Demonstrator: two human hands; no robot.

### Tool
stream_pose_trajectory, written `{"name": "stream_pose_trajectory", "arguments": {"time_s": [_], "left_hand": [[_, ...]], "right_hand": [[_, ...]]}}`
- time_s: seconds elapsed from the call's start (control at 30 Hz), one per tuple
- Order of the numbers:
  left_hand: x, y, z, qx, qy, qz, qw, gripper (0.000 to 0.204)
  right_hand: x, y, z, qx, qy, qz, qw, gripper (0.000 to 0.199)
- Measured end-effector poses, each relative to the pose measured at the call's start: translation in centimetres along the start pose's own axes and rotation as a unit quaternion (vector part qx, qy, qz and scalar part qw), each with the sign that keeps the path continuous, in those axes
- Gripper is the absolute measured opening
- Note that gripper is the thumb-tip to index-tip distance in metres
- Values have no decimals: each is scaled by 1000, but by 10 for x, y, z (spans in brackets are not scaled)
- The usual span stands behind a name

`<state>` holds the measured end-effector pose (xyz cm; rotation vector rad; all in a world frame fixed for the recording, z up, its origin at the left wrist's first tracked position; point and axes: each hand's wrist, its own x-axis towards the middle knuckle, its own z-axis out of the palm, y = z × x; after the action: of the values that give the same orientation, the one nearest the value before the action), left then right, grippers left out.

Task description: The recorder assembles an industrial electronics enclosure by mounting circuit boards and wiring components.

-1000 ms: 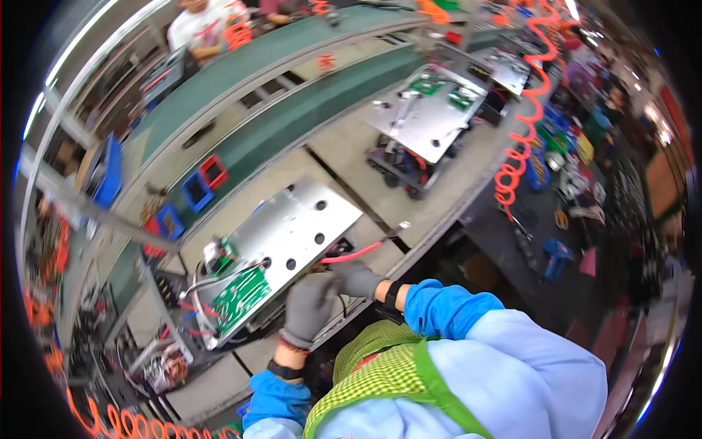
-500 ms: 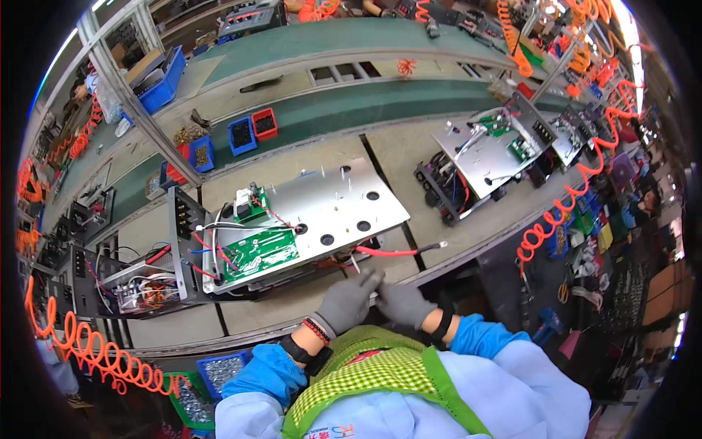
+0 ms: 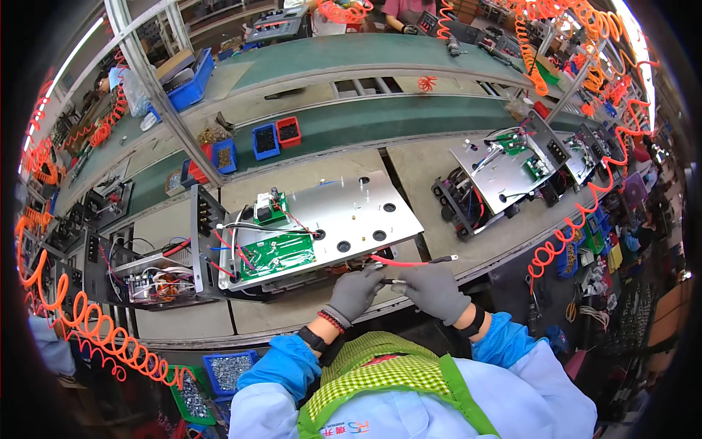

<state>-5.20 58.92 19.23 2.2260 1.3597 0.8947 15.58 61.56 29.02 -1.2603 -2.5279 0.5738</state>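
Note:
Side by side at the bench's near edge are my left hand (image 3: 356, 294) and my right hand (image 3: 436, 293), both in grey gloves. Their fingers are closed and pinch a short, thin dark piece (image 3: 395, 282) with a pale end. It looks like a cable end, but it is too small to tell. Just beyond them lies an open chassis topped by a silver metal plate (image 3: 336, 219), with a green circuit board (image 3: 281, 256) on its left part. A red cable (image 3: 402, 262) with a metal ring lug sticks out from under the plate, just above my fingers.
Another open chassis (image 3: 504, 172) stands farther right, and one with bundled wires (image 3: 164, 282) at left. Small blue (image 3: 265, 140) and red bins (image 3: 288, 132) sit beyond. Coiled orange hoses (image 3: 110, 336) hang at both sides. A blue tray of metal parts (image 3: 228, 369) is low left.
My hands have drawn apart from touching, and the thin dark piece now shows between them. The whole view has shifted, so the bench sits slightly farther right and lower.

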Motion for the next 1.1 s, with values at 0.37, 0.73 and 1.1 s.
{"name": "stream_pose_trajectory", "arguments": {"time_s": [0.37,0.73,1.1], "left_hand": [[-26,29,-2,-167,87,-115,975,36],[-30,19,-22,-195,78,-171,963,34],[-43,13,-22,-388,29,-255,885,31]], "right_hand": [[19,-19,16,173,-24,-43,984,23],[35,-28,18,17,-126,-20,992,29],[39,-20,47,120,-31,-49,991,22]]}}
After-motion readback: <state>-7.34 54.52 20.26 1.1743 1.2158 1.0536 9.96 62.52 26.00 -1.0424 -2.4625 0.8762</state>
